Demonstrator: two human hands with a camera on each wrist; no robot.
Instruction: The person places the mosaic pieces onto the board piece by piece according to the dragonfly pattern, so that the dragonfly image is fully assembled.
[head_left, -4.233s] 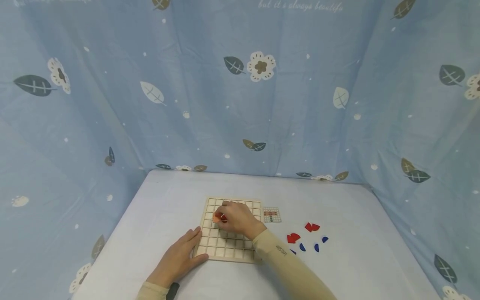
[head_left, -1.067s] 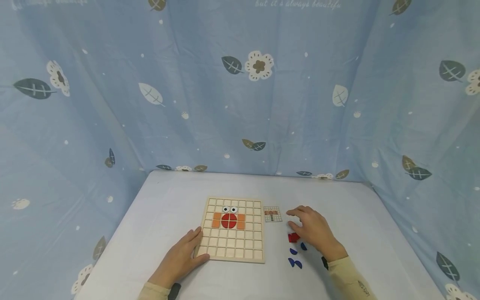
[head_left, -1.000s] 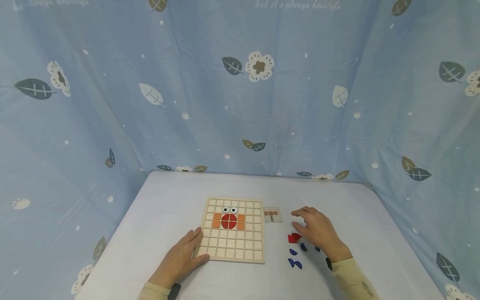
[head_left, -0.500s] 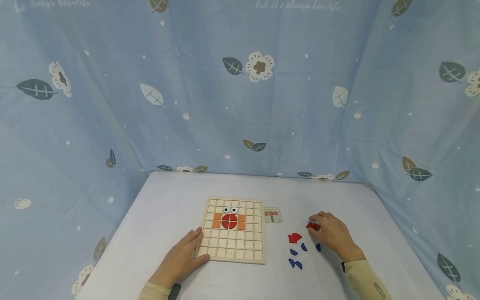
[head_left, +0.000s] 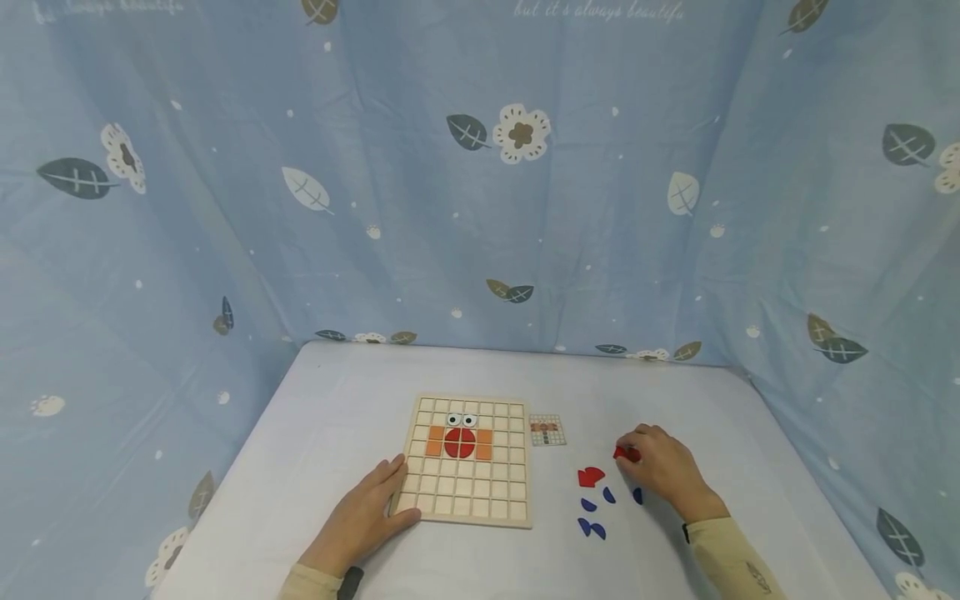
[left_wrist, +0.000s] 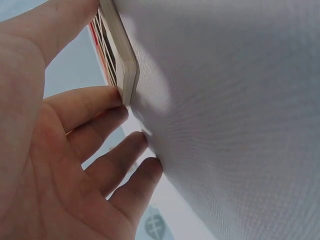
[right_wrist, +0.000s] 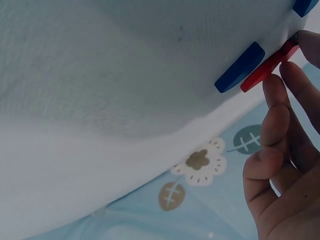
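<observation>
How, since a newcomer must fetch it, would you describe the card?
On the white table lies a gridded board. Close by its right edge is the card: far smaller, with a printed picture, unlike the plain red pieces and blue pieces.

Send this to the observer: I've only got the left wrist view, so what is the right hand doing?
Observer: The right hand is pinching a red piece between thumb and fingers.
Operator: Okay. I just see the edge of the board; what sits above the red circle?
Observer: Two eye tiles sit side by side on the grid board, directly above the red circle.
Operator: And just off the board's right edge?
Observer: A small gridded pattern card lies there, near the upper half of that edge.
</observation>
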